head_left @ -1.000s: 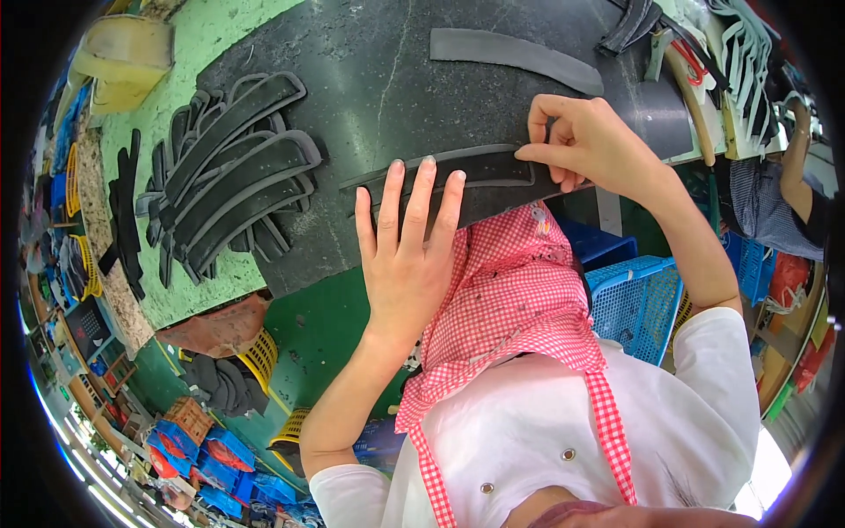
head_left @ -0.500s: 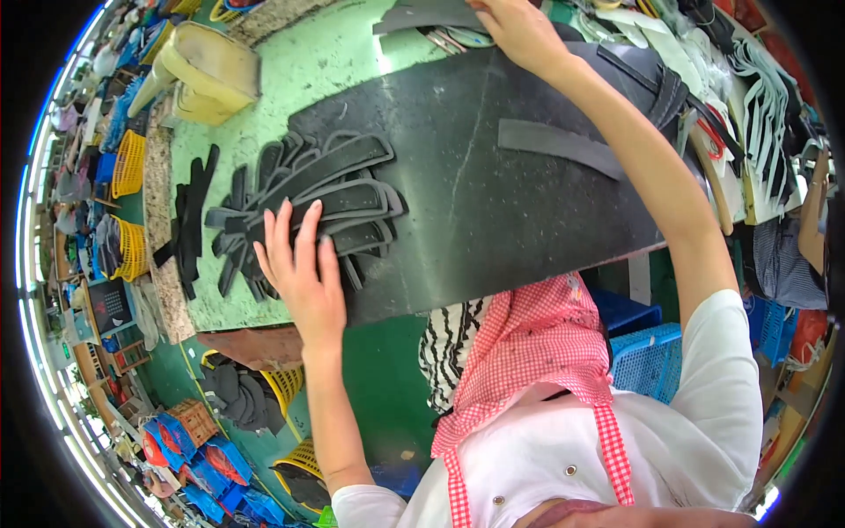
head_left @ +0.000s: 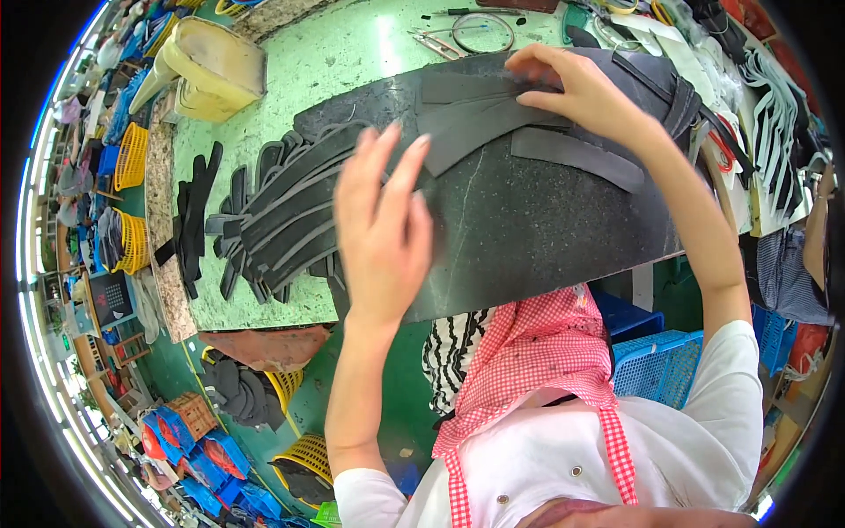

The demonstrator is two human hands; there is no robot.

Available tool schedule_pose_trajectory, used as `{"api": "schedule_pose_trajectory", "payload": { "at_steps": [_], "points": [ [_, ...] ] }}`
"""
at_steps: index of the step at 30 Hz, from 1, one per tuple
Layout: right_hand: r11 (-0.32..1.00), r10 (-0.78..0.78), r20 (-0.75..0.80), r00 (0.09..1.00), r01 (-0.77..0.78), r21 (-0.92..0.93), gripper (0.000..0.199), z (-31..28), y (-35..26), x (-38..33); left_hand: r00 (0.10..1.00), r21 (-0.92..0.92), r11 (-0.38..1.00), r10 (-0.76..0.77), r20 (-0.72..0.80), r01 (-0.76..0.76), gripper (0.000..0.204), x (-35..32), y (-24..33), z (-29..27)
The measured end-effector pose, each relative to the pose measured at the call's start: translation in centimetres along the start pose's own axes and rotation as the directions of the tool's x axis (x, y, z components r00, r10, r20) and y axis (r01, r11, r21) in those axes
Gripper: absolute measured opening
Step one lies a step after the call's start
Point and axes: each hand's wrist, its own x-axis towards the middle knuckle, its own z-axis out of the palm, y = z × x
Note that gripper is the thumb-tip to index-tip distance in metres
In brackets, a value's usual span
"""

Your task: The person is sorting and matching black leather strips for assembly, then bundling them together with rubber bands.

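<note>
Two hands up: right hand (head_left: pixel 585 92) now pinches a dark strip (head_left: pixel 475 123) on the slab (head_left: pixel 546 229); left hand (head_left: pixel 380 233) has lifted, open and empty.

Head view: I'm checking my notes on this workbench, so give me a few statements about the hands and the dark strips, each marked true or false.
1. The right hand touches dark strips on the black slab. True.
2. The left hand grips a pair of scissors. False: its fingers are spread open and hold nothing.
3. A pile of curved strips lies to the left of the left hand. True.
4. The slab rests on a red table. False: the table is light green.
5. A yellow tub stands at the far left of the table. True.
</note>
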Motion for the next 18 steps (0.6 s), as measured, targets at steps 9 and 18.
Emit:
{"api": "schedule_pose_trajectory", "payload": {
  "at_steps": [9, 18],
  "points": [
    [0.899, -0.014, -0.34, 0.94, -0.137, -0.415, 0.022, -0.8, -0.9, -7.9, 0.967, 0.137, 0.987, 0.051, 0.251, -0.088, 0.059, 1.4, -0.1, 6.6],
    [0.629, 0.01, -0.491, 0.871, -0.387, -0.674, 0.021, -5.3, 5.4, -8.6, 0.911, -0.067, 0.982, 0.188, 0.367, -0.176, 0.069, -0.7, 5.8, 8.1]
  ]
}}
